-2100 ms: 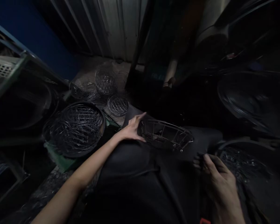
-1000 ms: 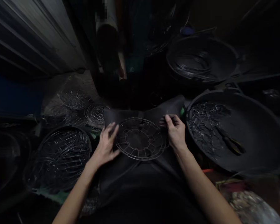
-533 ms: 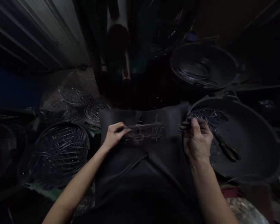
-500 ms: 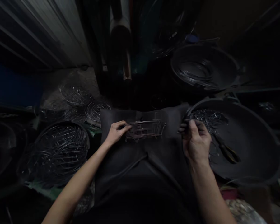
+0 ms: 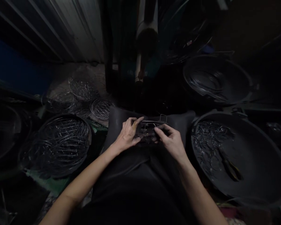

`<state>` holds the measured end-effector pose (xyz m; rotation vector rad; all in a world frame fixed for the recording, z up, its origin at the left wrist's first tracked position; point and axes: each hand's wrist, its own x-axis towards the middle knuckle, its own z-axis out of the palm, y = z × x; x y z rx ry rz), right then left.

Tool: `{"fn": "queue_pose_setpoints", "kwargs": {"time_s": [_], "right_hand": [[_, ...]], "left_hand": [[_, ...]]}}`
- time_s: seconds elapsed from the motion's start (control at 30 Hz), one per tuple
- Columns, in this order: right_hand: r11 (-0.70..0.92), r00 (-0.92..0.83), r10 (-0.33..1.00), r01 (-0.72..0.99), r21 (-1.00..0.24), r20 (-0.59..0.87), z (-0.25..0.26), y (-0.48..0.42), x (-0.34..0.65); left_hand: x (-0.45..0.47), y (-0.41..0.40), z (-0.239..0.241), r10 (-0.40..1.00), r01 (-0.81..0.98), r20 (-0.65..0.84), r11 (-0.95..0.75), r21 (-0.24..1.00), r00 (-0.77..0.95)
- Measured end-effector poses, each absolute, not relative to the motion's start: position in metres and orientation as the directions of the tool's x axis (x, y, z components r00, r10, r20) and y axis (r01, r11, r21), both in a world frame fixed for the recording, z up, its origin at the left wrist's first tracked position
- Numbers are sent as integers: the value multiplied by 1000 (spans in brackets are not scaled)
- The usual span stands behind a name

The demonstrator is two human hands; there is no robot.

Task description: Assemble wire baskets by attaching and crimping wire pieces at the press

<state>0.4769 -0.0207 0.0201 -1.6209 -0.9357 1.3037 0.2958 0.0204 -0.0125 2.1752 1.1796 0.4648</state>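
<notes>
A dusty floor (image 5: 61, 70) carries the stock. Small wire baskets (image 5: 102, 108) lie loose on it by the corrugated wall (image 5: 67, 28), just beside a round tub (image 5: 91, 137) piled with wire frames (image 5: 58, 140). On the other side stand two dark basins. The near basin (image 5: 259, 162) holds cut wire (image 5: 206, 140) and pliers (image 5: 229, 167); the far basin (image 5: 239, 81) holds coils. Between tub and basins a dark cloth (image 5: 119, 117) is spread over the lap, and one basket (image 5: 150, 125) rests on it.
</notes>
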Motion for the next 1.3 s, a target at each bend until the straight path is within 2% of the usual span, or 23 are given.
{"fn": "queue_pose_setpoints", "kwargs": {"time_s": [0.17,0.27,0.43,0.67,0.83,1.3], "right_hand": [[-311,286,935,367,-877,-211,19,-10,470],[-231,287,952,438,-869,-108,33,-3,464],[-127,253,967,448,-885,-11,47,27,459],[0,247,963,404,-915,110,45,69,451],[40,254,956,383,-923,147,41,85,448],[65,237,958,359,-931,159,32,107,446]], "left_hand": [[293,29,-5,827,535,57,-413,737,560],[293,40,2,840,526,131,-443,726,526],[287,71,12,793,501,296,-577,645,533],[284,108,14,785,501,397,-613,611,476],[287,121,7,818,540,413,-574,615,400],[286,143,-5,801,507,467,-599,620,375]]}}
